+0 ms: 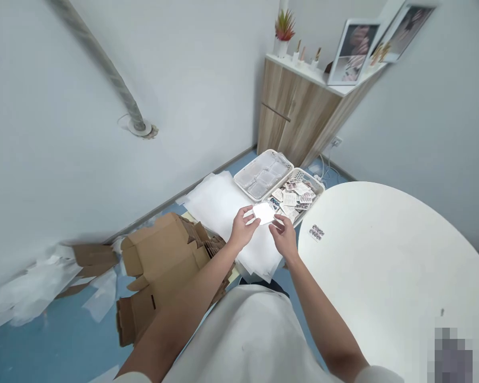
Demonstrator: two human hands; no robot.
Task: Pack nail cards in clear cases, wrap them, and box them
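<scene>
In front of me, a small flat white case with rounded corners is held up between my two hands. My left hand pinches its left edge between thumb and fingers. At its right edge, the fingers of my right hand are curled against the case. Just beyond it stands a white basket filled with cards bearing what look like false nails. Beside that, another white basket contains several clear plastic cases. White sheets lie spread beneath and left of my hands.
Flattened brown cardboard boxes are stacked at left, near crumpled plastic wrapping. A round white table at right bears a small set of dark nails. A wooden cabinet stands in the corner.
</scene>
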